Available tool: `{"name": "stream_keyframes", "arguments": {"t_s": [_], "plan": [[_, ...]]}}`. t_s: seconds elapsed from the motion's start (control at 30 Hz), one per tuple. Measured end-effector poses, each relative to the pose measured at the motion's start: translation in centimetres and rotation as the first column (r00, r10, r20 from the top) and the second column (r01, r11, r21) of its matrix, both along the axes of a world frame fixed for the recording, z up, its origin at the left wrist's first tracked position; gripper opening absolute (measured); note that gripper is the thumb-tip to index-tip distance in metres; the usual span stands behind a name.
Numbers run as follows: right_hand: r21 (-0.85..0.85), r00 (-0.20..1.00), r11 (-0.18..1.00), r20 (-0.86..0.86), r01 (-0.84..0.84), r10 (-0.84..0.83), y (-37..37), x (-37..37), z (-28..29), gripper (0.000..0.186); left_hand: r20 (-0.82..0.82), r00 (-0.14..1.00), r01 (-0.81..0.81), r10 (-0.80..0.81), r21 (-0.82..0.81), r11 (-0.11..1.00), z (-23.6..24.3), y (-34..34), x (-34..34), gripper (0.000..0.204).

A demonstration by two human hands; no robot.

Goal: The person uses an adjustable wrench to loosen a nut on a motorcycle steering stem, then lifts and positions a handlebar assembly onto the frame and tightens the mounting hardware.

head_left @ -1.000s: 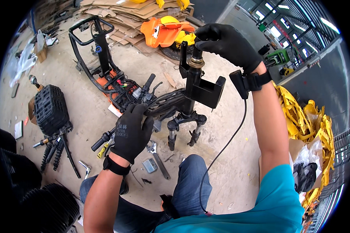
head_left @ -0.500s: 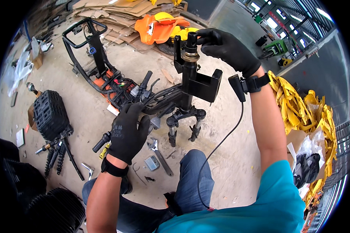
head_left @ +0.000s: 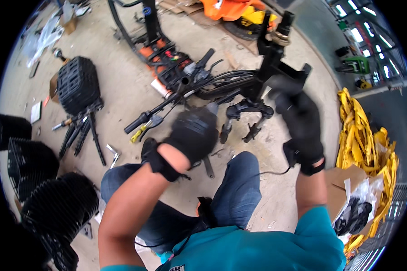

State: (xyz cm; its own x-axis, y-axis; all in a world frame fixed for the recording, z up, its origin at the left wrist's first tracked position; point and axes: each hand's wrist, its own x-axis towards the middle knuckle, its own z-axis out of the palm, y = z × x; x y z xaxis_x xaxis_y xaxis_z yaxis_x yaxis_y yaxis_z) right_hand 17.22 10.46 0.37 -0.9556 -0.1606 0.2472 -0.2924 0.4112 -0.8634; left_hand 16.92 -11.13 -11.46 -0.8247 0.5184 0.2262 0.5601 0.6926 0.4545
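Note:
My left hand (head_left: 193, 133), in a black glove, is low over the floor beside the loose handlebar (head_left: 149, 115); its fingers are hidden beneath it. Below it, the handle of an adjustable wrench (head_left: 208, 167) shows on the floor. Smeared by motion, my right hand (head_left: 299, 119), also gloved in black, is beside the black bracket (head_left: 294, 72) on the steering column. Whether it touches the bracket I cannot tell. The column's threaded top (head_left: 282, 31) with its brass-coloured nut stands up bare. Beneath it, the fork (head_left: 249, 113) has two short legs.
The scooter frame (head_left: 117, 29) with its orange wired deck stretches to the far left. A black crate-like part (head_left: 79, 86) with springs stands left, and ribbed black parts (head_left: 61, 212) lie nearer me. Yellow panels (head_left: 355, 131) and a cardboard box (head_left: 341, 178) are at right.
My right hand has left the top of the steering column and come down beside the bracket. My left hand has moved off the handlebar, over the wrench. The view has shifted.

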Motion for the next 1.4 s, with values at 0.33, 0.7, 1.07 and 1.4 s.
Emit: {"name": "stream_keyframes", "arguments": {"t_s": [0.33, 0.7, 1.07, 1.4], "plan": [[-0.07, 0.741, 0.952, 0.612, -0.299, 0.278, -2.8, 2.4, -23.0, 0.033, 0.276, 0.896, 0.423, -0.349, -0.286, 0.86, -0.2, 3.4, 6.0, 0.015], [-0.288, 0.804, 0.958, 0.571, 0.007, 0.166, -8.7, -0.6, -20.1, 0.03, 0.171, 0.981, -0.106, 0.092, 0.079, 0.991, 2.7, -14.5, -9.2, 0.031], [0.098, 0.966, 0.994, 0.249, 0.041, -0.064, -10.1, -3.9, -10.4, 0.036, 0.679, 0.642, -0.101, 0.356, -0.385, 0.917, -22.8, -16.4, -16.4, 0.081], [0.802, 0.996, 0.594, -0.088, 0.053, 0.03, -15.2, -12.3, -13.5, 0.048, 0.922, 0.362, 0.016, 0.136, -0.152, 0.988, -31.4, -12.8, -18.3, 0.036]]}}
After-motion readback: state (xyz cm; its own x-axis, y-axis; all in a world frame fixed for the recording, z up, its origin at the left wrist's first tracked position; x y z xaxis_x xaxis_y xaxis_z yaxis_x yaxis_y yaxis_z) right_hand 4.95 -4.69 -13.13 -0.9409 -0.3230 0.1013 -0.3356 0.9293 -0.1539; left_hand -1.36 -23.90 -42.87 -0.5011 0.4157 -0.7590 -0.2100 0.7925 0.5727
